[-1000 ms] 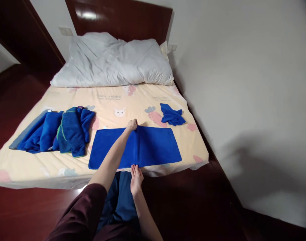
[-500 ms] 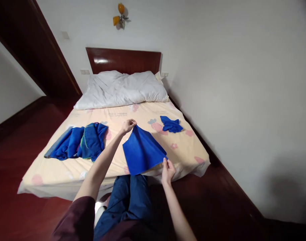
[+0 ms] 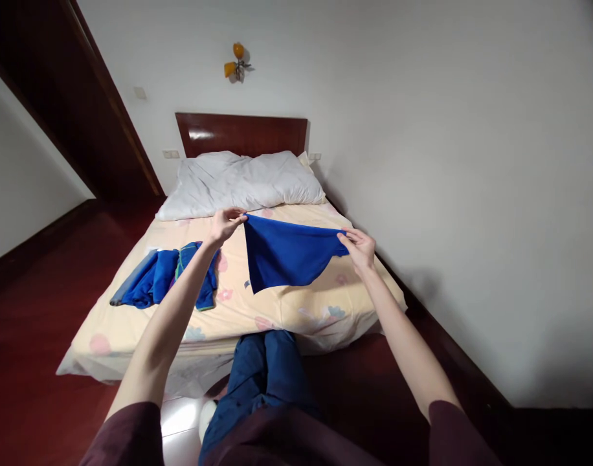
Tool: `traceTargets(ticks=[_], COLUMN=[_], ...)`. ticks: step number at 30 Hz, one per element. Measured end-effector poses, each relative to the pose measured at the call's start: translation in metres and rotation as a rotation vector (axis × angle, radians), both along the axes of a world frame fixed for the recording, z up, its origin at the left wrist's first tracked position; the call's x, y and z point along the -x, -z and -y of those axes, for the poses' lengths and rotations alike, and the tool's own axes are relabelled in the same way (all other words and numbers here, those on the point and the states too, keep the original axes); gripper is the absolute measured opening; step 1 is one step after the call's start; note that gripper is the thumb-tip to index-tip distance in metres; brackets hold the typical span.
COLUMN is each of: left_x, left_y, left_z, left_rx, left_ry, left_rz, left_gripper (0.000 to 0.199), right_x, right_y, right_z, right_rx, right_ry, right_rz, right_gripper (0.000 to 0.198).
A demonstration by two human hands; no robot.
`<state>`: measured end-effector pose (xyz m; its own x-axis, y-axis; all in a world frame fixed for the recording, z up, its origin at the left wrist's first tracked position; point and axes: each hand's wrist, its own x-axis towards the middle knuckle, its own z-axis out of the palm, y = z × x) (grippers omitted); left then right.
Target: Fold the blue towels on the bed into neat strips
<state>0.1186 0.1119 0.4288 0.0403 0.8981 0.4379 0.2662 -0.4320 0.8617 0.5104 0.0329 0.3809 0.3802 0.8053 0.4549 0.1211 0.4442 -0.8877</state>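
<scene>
Over bed [image 3: 122,329], L hand [image 3: 227,224], R hand [image 3: 359,248] outspread, cloth [image 3: 287,252] btwn

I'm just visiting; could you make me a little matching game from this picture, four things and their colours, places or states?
1. blue cloth
2. wall lamp
3. headboard
4. pale bedding

A. dark reddish-brown
B. heaped in front of 3
C. pinched by fingers of left hand and right hand
D. orange shades

Pairs: 1-C, 2-D, 3-A, 4-B
</scene>
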Motion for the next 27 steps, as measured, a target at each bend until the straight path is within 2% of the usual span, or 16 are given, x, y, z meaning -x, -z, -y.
traceTargets(ticks=[3,6,10,17,19,22,27], left_x=[0.014,0.027,0.047,0.069,0.072,0.073,0.068], left_y=[-0.005,-0.003,0.009,0.021,0.026,0.039,0.061], left_z=[0.018,0.036,0.058,0.095,0.093,0.077,0.026], left_rx=[-0.006,-0.014,0.018,0.211,0.240,0.277,0.294], left_ry=[-0.027,-0.033,0.021,0.105,0.100,0.078,0.027], left_rz=[-0.024,-0.041,-0.050,-0.032,-0.040,-0.055,-0.045], left_gripper=[0.061,0.061,0.060,0.055,0.054,0.055,0.056], right_x=[0.006,0.010,0.014,0.013,0.015,0.022,0.038], right_y=[-0.012,-0.015,-0.010,0.001,0.002,0.004,0.017], right_z=[0.005,0.016,0.038,0.074,0.072,0.054,-0.007], right_rx=[0.049,0.100,0.156,0.336,0.372,0.413,0.449], right_ry=[-0.076,-0.120,-0.151,-0.207,-0.205,-0.199,-0.231], right_rz=[-0.009,-0.020,-0.002,-0.039,-0.053,-0.048,-0.056], right_gripper=[0.055,0.053,0.051,0.043,0.043,0.043,0.047])
